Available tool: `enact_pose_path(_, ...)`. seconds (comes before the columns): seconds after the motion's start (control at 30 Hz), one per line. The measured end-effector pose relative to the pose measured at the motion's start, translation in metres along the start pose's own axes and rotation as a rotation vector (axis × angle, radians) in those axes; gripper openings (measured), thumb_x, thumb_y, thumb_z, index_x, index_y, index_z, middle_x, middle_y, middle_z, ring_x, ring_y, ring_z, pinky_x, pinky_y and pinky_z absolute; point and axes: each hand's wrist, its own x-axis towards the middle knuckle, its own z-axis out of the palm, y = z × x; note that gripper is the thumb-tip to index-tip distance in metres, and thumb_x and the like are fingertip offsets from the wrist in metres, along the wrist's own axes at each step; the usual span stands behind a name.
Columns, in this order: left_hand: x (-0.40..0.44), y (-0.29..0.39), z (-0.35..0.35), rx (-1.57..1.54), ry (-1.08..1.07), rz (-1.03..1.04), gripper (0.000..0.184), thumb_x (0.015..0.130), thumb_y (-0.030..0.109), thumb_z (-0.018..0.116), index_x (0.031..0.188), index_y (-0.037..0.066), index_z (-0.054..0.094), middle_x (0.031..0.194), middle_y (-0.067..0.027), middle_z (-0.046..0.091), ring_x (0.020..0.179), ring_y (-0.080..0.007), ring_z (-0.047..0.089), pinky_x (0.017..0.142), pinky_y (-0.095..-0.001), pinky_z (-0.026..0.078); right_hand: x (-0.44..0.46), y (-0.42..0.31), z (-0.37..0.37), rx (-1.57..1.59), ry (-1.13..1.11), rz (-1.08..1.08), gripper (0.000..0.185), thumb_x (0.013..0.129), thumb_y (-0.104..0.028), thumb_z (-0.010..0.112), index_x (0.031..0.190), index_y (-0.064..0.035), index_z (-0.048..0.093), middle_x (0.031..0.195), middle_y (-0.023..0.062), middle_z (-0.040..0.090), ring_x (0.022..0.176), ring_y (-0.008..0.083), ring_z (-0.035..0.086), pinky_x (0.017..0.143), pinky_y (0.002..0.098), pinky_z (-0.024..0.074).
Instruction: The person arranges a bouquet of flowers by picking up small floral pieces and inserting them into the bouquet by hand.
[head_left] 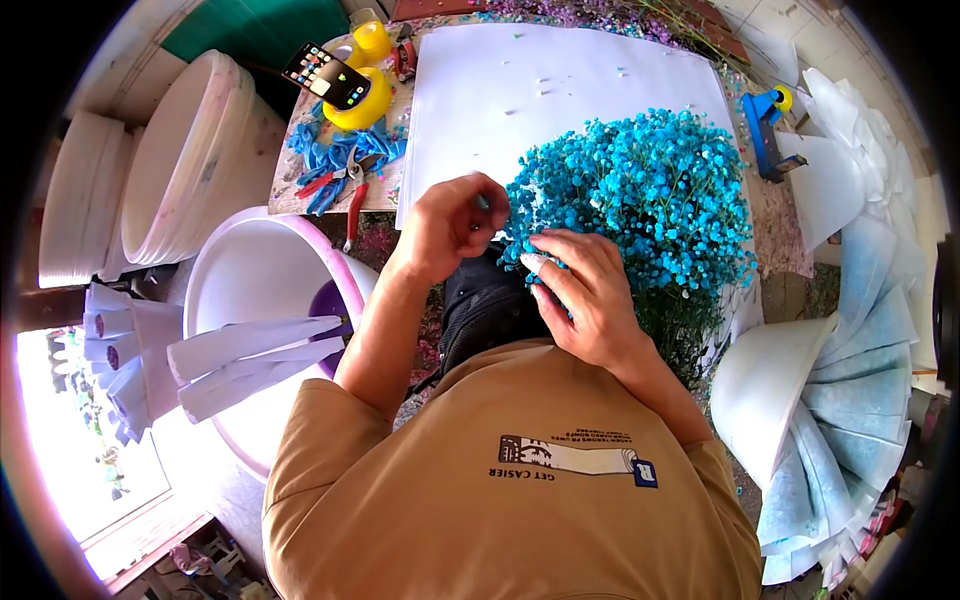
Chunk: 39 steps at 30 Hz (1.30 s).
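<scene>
A dense bunch of small blue baby's breath flowers (635, 195) lies across the near right part of the white paper sheet (470, 90), its green stems hanging toward my body. At the bunch's left edge is my left hand (452, 228), fingers curled in a pinch; whatever sits between them is too small to make out. My right hand (592, 298) rests against the lower left blossoms, fingers stretched out and slightly apart, with no object seen in it.
Red-handled pruning shears (352, 185) lie by blue gloves at the table's left. Behind them a phone (328, 76) leans on a yellow tape roll (362, 102). A blue tape dispenser (765, 135) stands right. White buckets (250, 250) and wrapped bundles flank me.
</scene>
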Motion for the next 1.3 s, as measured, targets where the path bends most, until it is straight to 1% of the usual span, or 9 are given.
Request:
enact_pose_path(0.23, -0.004, 0.002, 0.017, 0.705, 0.085, 0.125, 0.020, 0.090, 0.013, 0.068, 0.102, -0.004, 0.070, 0.078, 0.0006, 0.060, 0.069, -0.0048, 0.050, 0.058, -0.0214, 0.038, 0.000, 0.001, -0.001, 0.009, 0.018, -0.020, 0.031, 0.080, -0.004, 0.068, 0.110, -0.0006, 0.064, 0.119, 0.0146, 0.062, 0.109, 0.0322, 0.061, 0.093, 0.0457, 0.0441)
enact_pose_path(0.57, 0.007, -0.013, 0.006, 0.811, -0.022, 0.171, 0.016, 0.087, 0.004, 0.071, 0.101, -0.003, 0.067, 0.084, 0.0007, 0.060, 0.081, -0.0064, 0.053, 0.072, -0.0235, 0.044, 0.000, 0.003, -0.003, 0.021, 0.017, -0.027, 0.031, 0.080, -0.004, 0.069, 0.110, -0.0006, 0.064, 0.118, 0.0149, 0.062, 0.107, 0.0330, 0.061, 0.091, 0.0455, 0.0447)
enact_pose_path(0.63, 0.009, -0.018, 0.010, 0.715, 0.075, 0.348, 0.011, 0.092, 0.006, 0.064, 0.099, -0.002, 0.063, 0.082, 0.0011, 0.057, 0.074, -0.0064, 0.050, 0.065, -0.0228, 0.041, 0.001, 0.002, -0.005, 0.033, 0.022, -0.013, 0.032, 0.080, -0.004, 0.069, 0.111, -0.0008, 0.064, 0.118, 0.0146, 0.062, 0.107, 0.0326, 0.061, 0.091, 0.0453, 0.0448)
enact_pose_path(0.77, 0.024, -0.006, 0.006, 0.071, 0.153, 0.254, 0.004, 0.098, 0.005, 0.052, 0.099, 0.003, 0.055, 0.091, -0.0055, 0.058, 0.061, -0.0067, 0.041, 0.052, -0.0208, 0.033, 0.002, 0.005, -0.006, 0.055, 0.012, 0.030, 0.034, 0.079, -0.002, 0.069, 0.113, -0.0017, 0.064, 0.120, 0.0133, 0.062, 0.107, 0.0309, 0.061, 0.090, 0.0449, 0.0452)
enact_pose_path(0.87, 0.038, 0.002, -0.003, 0.140, 0.107, 0.234, 0.010, 0.097, 0.003, 0.052, 0.103, 0.001, 0.059, 0.089, -0.0049, 0.059, 0.063, -0.0058, 0.042, 0.052, -0.0199, 0.032, 0.005, 0.006, -0.010, 0.060, 0.037, 0.040, 0.037, 0.079, -0.001, 0.069, 0.116, -0.0020, 0.064, 0.120, 0.0133, 0.064, 0.103, 0.0299, 0.063, 0.089, 0.0425, 0.0469)
enact_pose_path(1.03, 0.065, -0.004, 0.002, 0.705, 0.087, 0.390, 0.022, 0.088, 0.004, 0.068, 0.108, -0.004, 0.067, 0.093, -0.0078, 0.067, 0.080, -0.0110, 0.059, 0.069, -0.0242, 0.048, 0.018, 0.011, -0.015, 0.127, 0.090, 0.136, 0.034, 0.085, -0.002, 0.067, 0.119, 0.0014, 0.062, 0.115, 0.0180, 0.066, 0.098, 0.0358, 0.066, 0.083, 0.0406, 0.0544)
enact_pose_path(1.07, 0.068, -0.005, 0.001, 0.731, 0.117, 0.373, 0.023, 0.084, 0.004, 0.072, 0.105, -0.005, 0.067, 0.095, -0.0089, 0.069, 0.086, -0.0134, 0.062, 0.080, -0.0281, 0.051, 0.022, 0.011, -0.019, 0.138, 0.083, 0.175, 0.031, 0.088, -0.003, 0.065, 0.118, 0.0025, 0.062, 0.113, 0.0200, 0.066, 0.097, 0.0382, 0.067, 0.080, 0.0404, 0.0562)
enact_pose_path(1.17, 0.072, -0.010, 0.003, 0.798, 0.206, 0.433, 0.024, 0.085, 0.011, 0.075, 0.102, -0.004, 0.070, 0.090, -0.0087, 0.072, 0.084, -0.0127, 0.063, 0.078, -0.0304, 0.052, 0.032, 0.025, -0.023, -0.029, 0.100, 0.227, 0.027, 0.088, -0.003, 0.065, 0.115, 0.0002, 0.063, 0.103, 0.0172, 0.067, 0.086, 0.0347, 0.068, 0.073, 0.0384, 0.0560)
enact_pose_path(1.3, 0.070, -0.015, 0.009, 0.672, 0.227, 0.416, 0.018, 0.086, 0.004, 0.073, 0.102, -0.003, 0.067, 0.091, -0.0075, 0.071, 0.086, -0.0109, 0.064, 0.079, -0.0262, 0.053, 0.051, 0.032, -0.022, -0.305, -0.034, 0.301, 0.018, 0.090, -0.012, 0.066, 0.107, -0.0062, 0.066, 0.093, 0.0096, 0.069, 0.078, 0.0315, 0.069, 0.064, 0.0399, 0.0548)
